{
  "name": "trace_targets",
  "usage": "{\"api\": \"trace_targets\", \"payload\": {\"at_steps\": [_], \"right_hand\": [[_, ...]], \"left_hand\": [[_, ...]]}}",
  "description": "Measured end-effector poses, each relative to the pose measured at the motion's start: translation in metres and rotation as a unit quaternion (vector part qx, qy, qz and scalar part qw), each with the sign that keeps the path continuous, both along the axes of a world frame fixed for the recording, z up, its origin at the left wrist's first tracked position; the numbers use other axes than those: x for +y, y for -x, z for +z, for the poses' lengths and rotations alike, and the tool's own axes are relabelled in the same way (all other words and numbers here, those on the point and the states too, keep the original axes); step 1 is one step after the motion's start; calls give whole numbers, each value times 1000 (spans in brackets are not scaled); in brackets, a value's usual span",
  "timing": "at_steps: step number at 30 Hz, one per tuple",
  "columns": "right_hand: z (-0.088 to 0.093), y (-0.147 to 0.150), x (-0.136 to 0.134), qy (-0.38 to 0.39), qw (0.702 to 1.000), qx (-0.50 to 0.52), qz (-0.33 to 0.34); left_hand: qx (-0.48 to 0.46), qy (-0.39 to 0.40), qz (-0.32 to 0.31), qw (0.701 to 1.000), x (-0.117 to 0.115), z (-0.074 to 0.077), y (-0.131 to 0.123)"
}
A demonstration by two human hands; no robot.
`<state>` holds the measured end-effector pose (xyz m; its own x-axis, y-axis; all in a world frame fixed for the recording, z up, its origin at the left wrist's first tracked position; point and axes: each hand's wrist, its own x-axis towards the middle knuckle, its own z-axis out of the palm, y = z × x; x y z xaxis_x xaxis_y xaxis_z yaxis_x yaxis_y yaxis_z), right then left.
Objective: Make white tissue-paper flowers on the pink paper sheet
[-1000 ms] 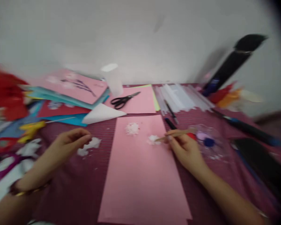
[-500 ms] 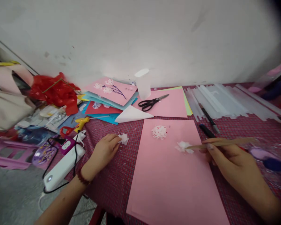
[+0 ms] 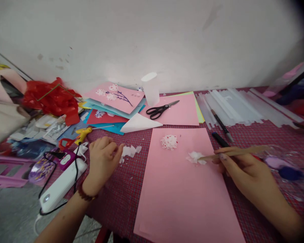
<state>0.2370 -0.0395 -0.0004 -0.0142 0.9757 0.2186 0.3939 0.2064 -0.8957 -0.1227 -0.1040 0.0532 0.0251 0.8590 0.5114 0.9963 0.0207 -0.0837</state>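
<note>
My right hand [image 3: 240,168] grips a flat, tan, pointed stick [image 3: 250,151]. The stick's tip meets a crumpled piece of white tissue [image 3: 194,157] on the pink paper sheet [image 3: 187,199]. Left of that tissue, a round white tuft with red specks [image 3: 169,142] sits on the same sheet. My left hand [image 3: 103,162] is raised beside torn white tissue scraps [image 3: 130,151] on the checked tablecloth. Its fingers are curled in, and whatever they may hold is hidden. A dark marker [image 3: 220,139] lies just beyond my right hand.
Black-handled scissors [image 3: 162,109] and a folded white paper [image 3: 139,123] lie behind the sheet. A white cup-like container [image 3: 151,90] stands by the wall. Leftward are decorated cards [image 3: 121,101], a yellow glue gun [image 3: 83,134] and a white power strip [image 3: 60,185]. Translucent strips [image 3: 233,108] lie rightward.
My left hand has drawn back left and up from the tissue scraps, uncovering more of them. My right hand keeps the stick's tip at the crumpled tissue. The view has shifted slightly.
</note>
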Motion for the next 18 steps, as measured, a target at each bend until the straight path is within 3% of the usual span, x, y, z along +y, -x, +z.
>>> {"api": "trace_targets", "payload": {"at_steps": [3,6,12,15,18], "right_hand": [[-2,-1,0,3,1000,-1,5],[-4,0,0,14,999,28,20],[0,3,0,13,998,48,25],[5,5,-1,19,997,72,28],[6,8,-1,27,993,111,40]], "left_hand": [[54,34,-32,997,1,3,-21],[84,108,-76,988,6,-6,-38],[128,154,-85,976,18,-26,-33],[98,139,-108,979,24,-23,-23],[-1,80,-125,989,35,-10,-23]]}}
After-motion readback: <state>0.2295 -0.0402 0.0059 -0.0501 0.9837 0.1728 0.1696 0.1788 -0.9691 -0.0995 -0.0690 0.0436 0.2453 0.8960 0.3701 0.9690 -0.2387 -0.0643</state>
